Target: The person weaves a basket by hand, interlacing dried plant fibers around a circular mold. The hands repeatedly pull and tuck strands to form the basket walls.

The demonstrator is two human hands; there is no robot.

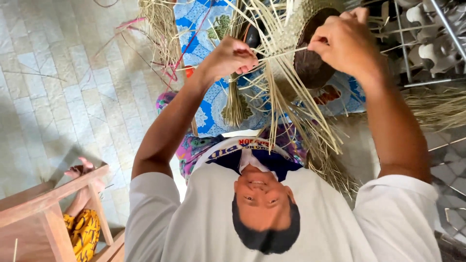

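Nearest you, your white shirt (310,228) fills the bottom of the view, and a wooden stool (46,206) stands near left beside another person's foot (80,170). Farther out, your left hand (232,57) is closed around pale straw strips (281,92). Your right hand (345,41) pinches one strip (284,52) against the half-woven straw hat (310,43), over a blue patterned cloth (204,19). You appear mid-weave; next seems to call for threading that strip snugly under its neighbours.

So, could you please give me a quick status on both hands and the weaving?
Left hand and right hand each pinch straw strips. Half-woven straw hat between them, loose ends trailing. Nothing blocking.
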